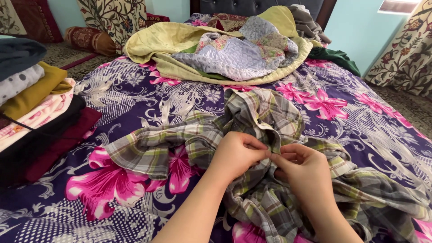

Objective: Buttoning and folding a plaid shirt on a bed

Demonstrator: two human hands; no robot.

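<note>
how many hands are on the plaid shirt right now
2: the left hand and the right hand, meeting at the middle of the plaid shirt on the bed, both pinching one fold of cloth.

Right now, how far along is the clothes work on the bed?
Done: a folded stack sits at the bed's left edge. In hand: both hands, left hand and right hand, pinch the crumpled plaid shirt at one fold, nowhere near flat. Left: that shirt, plus the heaped quilt and green garment at the far end.
</note>
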